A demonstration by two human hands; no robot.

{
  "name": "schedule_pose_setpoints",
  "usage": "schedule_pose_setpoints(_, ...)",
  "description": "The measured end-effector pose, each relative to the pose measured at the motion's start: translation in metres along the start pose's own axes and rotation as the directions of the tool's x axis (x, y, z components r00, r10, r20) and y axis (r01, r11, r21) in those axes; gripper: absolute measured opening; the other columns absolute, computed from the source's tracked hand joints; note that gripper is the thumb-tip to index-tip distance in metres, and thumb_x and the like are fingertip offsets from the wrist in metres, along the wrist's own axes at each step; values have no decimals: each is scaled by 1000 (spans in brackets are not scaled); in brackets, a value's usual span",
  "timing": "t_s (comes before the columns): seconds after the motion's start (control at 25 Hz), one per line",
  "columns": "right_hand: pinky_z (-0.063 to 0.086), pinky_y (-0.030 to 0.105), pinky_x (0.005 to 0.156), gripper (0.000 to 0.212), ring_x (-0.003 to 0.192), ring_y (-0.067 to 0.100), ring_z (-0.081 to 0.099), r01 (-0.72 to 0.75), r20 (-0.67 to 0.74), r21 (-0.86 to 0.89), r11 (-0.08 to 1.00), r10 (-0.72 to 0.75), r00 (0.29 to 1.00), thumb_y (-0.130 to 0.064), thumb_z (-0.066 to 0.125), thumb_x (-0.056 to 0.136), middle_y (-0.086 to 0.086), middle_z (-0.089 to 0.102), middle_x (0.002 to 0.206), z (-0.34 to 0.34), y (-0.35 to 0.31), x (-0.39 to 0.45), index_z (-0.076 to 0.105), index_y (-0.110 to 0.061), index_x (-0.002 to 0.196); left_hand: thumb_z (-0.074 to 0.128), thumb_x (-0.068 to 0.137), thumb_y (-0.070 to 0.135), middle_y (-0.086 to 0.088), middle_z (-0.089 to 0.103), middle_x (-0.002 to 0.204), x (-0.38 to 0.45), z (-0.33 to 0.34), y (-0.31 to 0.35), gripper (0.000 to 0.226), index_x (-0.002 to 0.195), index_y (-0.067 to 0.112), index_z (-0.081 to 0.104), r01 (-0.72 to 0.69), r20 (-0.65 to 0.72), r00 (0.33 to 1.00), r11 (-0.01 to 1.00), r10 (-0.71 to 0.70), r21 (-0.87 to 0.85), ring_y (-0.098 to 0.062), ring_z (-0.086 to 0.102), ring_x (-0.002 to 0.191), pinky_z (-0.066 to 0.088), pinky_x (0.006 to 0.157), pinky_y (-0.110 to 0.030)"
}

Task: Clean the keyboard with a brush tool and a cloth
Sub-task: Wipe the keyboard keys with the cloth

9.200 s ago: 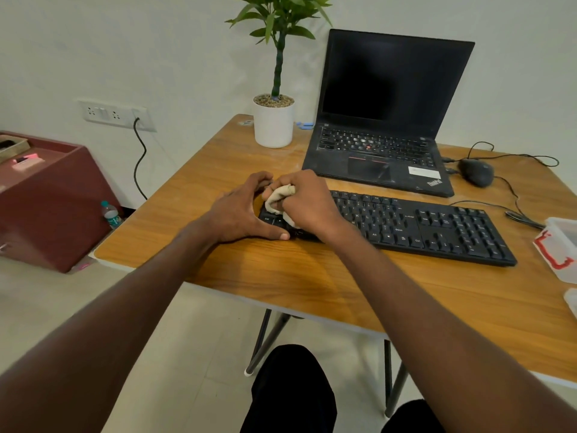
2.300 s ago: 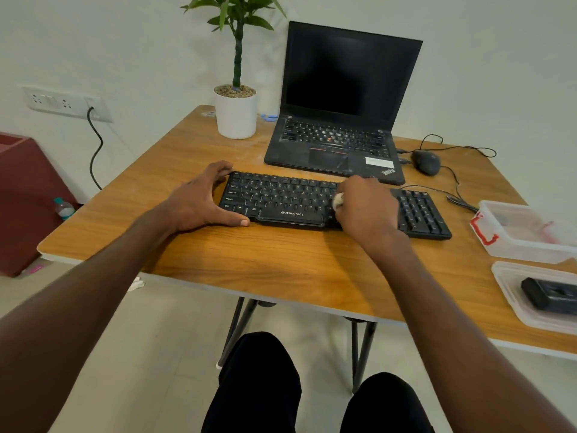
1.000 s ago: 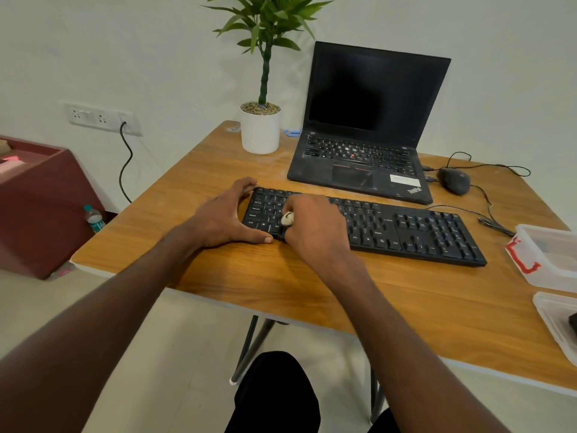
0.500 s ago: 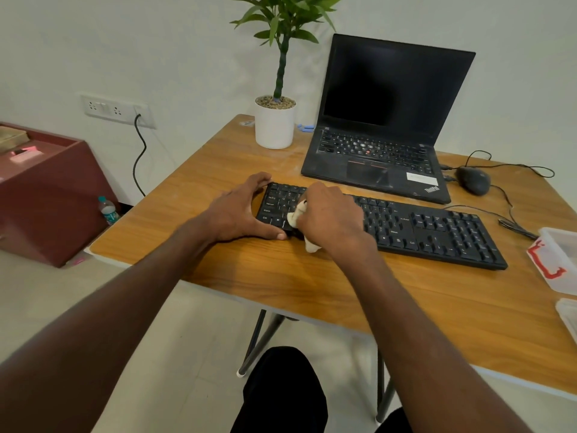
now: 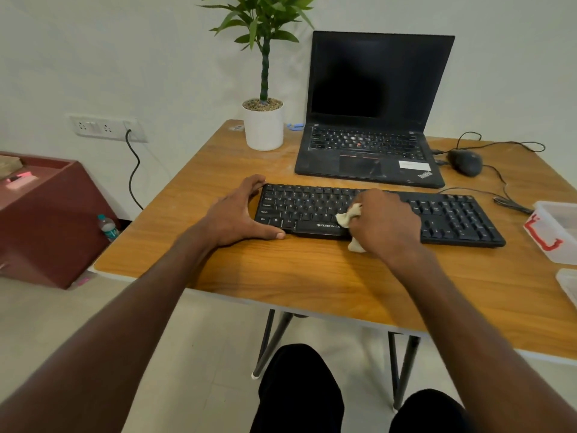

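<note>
A black keyboard (image 5: 449, 217) lies across the wooden table (image 5: 312, 276), in front of the laptop. My right hand (image 5: 385, 223) presses a bunched cream cloth (image 5: 348, 217) onto the keys near the keyboard's middle, by the space bar. A bit of the cloth hangs past the front edge. My left hand (image 5: 237, 214) cups the keyboard's left end, thumb along its front edge and fingers at the back corner. No brush tool is in view.
An open black laptop (image 5: 368, 151) stands behind the keyboard, a potted plant (image 5: 263, 123) at its left, a wired mouse (image 5: 464, 162) at its right. Clear plastic containers (image 5: 555, 232) sit at the table's right edge. A maroon cabinet (image 5: 43, 220) stands on the floor at left.
My right hand has slid the cloth rightward from the keyboard's left part to its middle. The left hand keeps its hold on the left end.
</note>
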State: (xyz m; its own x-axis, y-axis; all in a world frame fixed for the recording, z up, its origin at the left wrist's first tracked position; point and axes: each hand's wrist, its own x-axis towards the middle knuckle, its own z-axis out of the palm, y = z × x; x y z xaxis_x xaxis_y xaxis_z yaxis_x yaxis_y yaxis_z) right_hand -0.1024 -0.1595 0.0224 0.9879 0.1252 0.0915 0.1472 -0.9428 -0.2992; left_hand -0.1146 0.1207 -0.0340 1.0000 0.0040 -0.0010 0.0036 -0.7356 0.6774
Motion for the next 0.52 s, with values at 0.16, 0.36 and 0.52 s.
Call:
schedule_pose_setpoints(0.16, 45, 32, 74, 29, 86, 17, 50, 119, -81, 22, 993, -117, 990, -21, 74, 93, 2, 60, 118, 10, -20, -16, 66, -20, 120, 87, 42, 88, 11, 40, 165, 0, 1, -1, 141, 159, 45, 19, -1, -11, 1000, 1000, 0, -4, -15, 41, 149, 33, 124, -56)
schedule_pose_setpoints(0.36, 49, 34, 78, 37, 94, 9, 50, 315, -72, 220, 923, -307, 949, -12, 73, 91, -14, 51, 107, 39, -41, -24, 71, -37, 119, 89, 40, 87, 11, 40, 165, 1, 3, -3, 143, 158, 44, 21, -1, -21, 1000, 1000, 1, -29, -14, 38, 151, 33, 124, -54)
schedule_pose_setpoints(0.52, 42, 26, 71, 36, 96, 9, 55, 152, -160, 165, 975, -126, 979, -13, 76, 91, -10, 59, 115, 24, 15, -25, 72, -34, 119, 89, 42, 86, 11, 39, 166, 2, 2, -5, 142, 159, 44, 20, -1, -4, 1000, 999, 1, -48, -15, 37, 152, 31, 126, -54)
